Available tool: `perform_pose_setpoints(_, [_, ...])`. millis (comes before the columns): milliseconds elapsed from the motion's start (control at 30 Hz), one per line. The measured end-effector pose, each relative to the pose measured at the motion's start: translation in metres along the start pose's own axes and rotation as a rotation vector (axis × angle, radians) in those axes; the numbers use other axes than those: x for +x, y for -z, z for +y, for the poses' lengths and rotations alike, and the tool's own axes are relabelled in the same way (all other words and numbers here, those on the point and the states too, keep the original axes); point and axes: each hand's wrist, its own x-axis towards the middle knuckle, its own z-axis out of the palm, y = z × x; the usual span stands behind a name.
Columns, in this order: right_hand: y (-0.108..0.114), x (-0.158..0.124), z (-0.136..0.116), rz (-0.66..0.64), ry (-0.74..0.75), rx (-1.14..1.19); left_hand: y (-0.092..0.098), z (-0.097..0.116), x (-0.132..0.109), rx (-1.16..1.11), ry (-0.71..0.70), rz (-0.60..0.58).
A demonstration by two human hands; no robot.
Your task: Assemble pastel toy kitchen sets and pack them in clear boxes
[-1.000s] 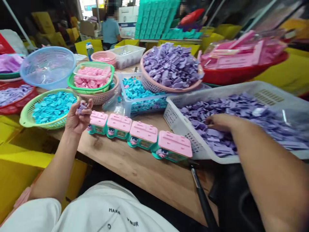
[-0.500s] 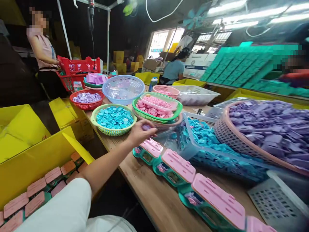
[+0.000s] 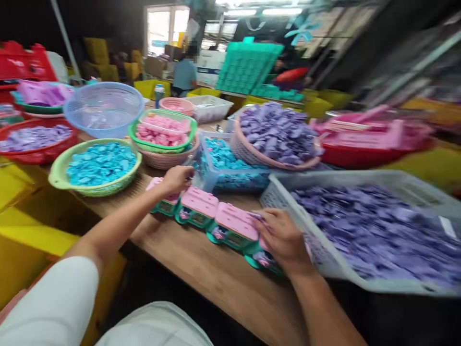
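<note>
Closest to me, my right grip (image 3: pixel 284 238) lies over the end box in a row of four pink-roofed teal plastic toy boxes (image 3: pixel 200 205) on the wooden counter (image 3: pixel 216 274). Its fingers are curled, but blur hides whether they clamp it. Just right of that grip sits a white slotted plastic crate (image 3: pixel 324 263) of purple pieces. Farther along, my left grip (image 3: pixel 176 179) presses bunched fingertips onto the first box's roof; I cannot tell if they pinch anything. Left of it and beyond stands a green round basket (image 3: pixel 57 175) of blue pieces.
</note>
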Motion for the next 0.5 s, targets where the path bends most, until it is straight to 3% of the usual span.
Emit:
perform_pose_setpoints(100, [0.003,0.001,0.005,-0.048,-0.112,0.070,-0.002,-0.007,0.006,-0.013,-0.034,0.006])
perform_pose_setpoints(233, [-0.007,0.017,-0.007,-0.078,-0.201,0.175,0.011,-0.013,0.003,0.011,-0.023,0.010])
perform_pose_setpoints(367, [-0.024,0.033,-0.030,-0.028,-0.269,0.304,0.033,-0.033,-0.003,0.021,-0.014,-0.028])
perform_pose_setpoints(500, [-0.037,0.040,-0.040,0.049,-0.311,0.509,0.048,-0.049,-0.007,0.123,-0.012,0.031])
